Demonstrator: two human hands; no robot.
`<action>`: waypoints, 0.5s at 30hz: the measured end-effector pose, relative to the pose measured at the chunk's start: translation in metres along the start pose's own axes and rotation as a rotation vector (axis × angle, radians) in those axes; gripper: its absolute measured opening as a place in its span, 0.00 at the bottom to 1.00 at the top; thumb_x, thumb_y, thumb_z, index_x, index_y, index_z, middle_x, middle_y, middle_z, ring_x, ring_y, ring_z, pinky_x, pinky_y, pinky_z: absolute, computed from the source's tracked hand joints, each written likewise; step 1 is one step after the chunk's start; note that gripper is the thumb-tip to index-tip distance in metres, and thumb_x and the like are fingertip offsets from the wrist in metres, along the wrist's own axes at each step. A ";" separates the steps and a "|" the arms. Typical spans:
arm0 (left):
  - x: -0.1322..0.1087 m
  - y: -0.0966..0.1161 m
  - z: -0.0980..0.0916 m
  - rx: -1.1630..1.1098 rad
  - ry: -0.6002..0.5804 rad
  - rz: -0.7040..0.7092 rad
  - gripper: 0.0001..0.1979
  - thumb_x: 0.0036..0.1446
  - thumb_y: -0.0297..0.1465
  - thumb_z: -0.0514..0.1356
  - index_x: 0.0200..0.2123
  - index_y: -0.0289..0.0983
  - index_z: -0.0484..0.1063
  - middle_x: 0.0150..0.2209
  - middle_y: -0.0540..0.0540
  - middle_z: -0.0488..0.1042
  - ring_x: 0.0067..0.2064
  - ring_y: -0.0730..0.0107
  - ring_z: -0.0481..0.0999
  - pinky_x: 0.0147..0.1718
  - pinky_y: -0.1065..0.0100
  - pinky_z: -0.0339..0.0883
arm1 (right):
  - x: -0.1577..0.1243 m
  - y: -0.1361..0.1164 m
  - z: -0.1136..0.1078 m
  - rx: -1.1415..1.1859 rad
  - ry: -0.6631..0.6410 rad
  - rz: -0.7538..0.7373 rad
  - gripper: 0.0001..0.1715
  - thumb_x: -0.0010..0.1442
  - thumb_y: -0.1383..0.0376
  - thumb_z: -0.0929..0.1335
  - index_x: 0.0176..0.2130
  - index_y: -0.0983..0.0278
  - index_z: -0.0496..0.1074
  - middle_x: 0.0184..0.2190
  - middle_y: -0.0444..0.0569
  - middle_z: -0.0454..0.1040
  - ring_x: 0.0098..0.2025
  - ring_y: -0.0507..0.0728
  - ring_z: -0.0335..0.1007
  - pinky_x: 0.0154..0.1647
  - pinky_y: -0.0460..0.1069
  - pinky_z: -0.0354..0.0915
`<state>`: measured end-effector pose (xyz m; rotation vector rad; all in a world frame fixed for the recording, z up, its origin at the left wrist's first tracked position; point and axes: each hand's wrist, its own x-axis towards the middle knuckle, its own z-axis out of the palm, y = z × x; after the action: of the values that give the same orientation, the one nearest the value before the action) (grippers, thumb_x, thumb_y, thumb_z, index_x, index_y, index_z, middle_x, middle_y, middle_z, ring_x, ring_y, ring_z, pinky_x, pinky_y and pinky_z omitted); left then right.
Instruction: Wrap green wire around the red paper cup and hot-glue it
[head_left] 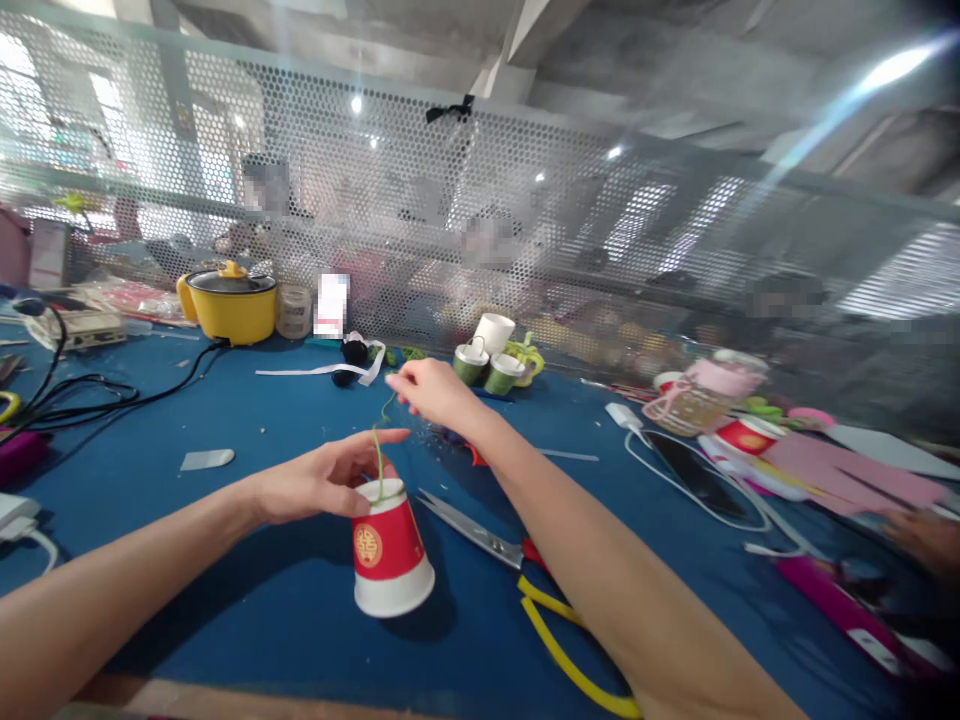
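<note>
A red-and-white paper cup stands upside down, a gold emblem on its red band. My left hand grips it near the narrow top, thumb at the front and forefinger stretched out above; the other fingers are partly hidden behind it. Green yarn rises from the cup's top toward my right hand, whose fingertips pinch its far end. Scissors with yellow and red handles lie on the blue table just right of the cup, partly under my right forearm.
Behind my right hand sit cups wrapped in green and a white cup. A yellow electric pot stands back left, its black cable crossing the table. To the right lie a phone, white cables and a pink-wrapped jar. Perforated panel behind.
</note>
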<state>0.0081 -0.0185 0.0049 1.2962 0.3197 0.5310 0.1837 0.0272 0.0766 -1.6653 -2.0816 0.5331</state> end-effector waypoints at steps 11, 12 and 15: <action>0.004 -0.008 -0.008 -0.020 0.137 0.108 0.43 0.45 0.31 0.66 0.62 0.47 0.49 0.44 0.45 0.67 0.45 0.63 0.69 0.43 0.62 0.64 | -0.063 0.090 -0.012 -0.490 0.036 0.331 0.09 0.54 0.66 0.67 0.25 0.65 0.73 0.29 0.55 0.77 0.34 0.59 0.73 0.32 0.47 0.61; 0.004 -0.008 -0.008 -0.027 0.141 0.112 0.43 0.45 0.31 0.66 0.62 0.47 0.48 0.44 0.45 0.68 0.45 0.63 0.70 0.43 0.62 0.64 | -0.065 0.093 -0.008 -0.512 0.020 0.350 0.08 0.54 0.67 0.67 0.26 0.66 0.74 0.32 0.58 0.77 0.36 0.60 0.73 0.33 0.48 0.62; 0.003 -0.008 -0.008 -0.043 0.142 0.122 0.43 0.45 0.30 0.66 0.62 0.48 0.49 0.43 0.46 0.68 0.45 0.64 0.70 0.43 0.62 0.65 | -0.063 0.097 -0.003 -0.559 0.017 0.417 0.10 0.55 0.70 0.65 0.35 0.72 0.76 0.42 0.67 0.74 0.44 0.64 0.72 0.40 0.50 0.62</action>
<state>0.0086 -0.0118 -0.0045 1.2443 0.3465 0.7316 0.2763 -0.0144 0.0215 -2.4335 -1.9849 0.0416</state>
